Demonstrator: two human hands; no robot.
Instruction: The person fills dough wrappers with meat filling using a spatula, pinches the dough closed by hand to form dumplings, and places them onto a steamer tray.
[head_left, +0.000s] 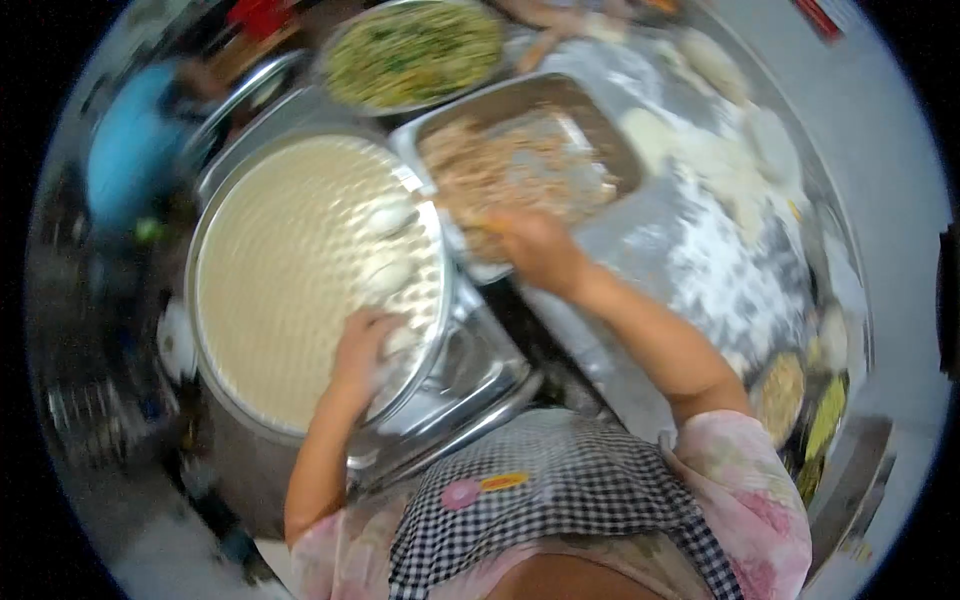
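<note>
A large round steamer tray (270, 290) with a pale dimpled lining lies at the left. Two white dough buns (388, 215) sit near its right side, one above the other. Below them my left hand (367, 345) is closed around another white bun (400, 342), low in the tray. My right hand (535, 250) is closed at the lower edge of a rectangular metal pan (625, 165) of brownish minced filling (470, 165). Motion blur hides what its fingers hold, though something orange-yellow shows at the fingertips.
A bowl of green shredded filling (415, 55) stands behind the pan. Flour and flattened dough (720, 180) cover the worktop at the right, with another person's hand (545, 40) at its far edge. Smaller filling containers (780, 400) sit at the lower right. A blurred blue object (135, 145) is at the far left.
</note>
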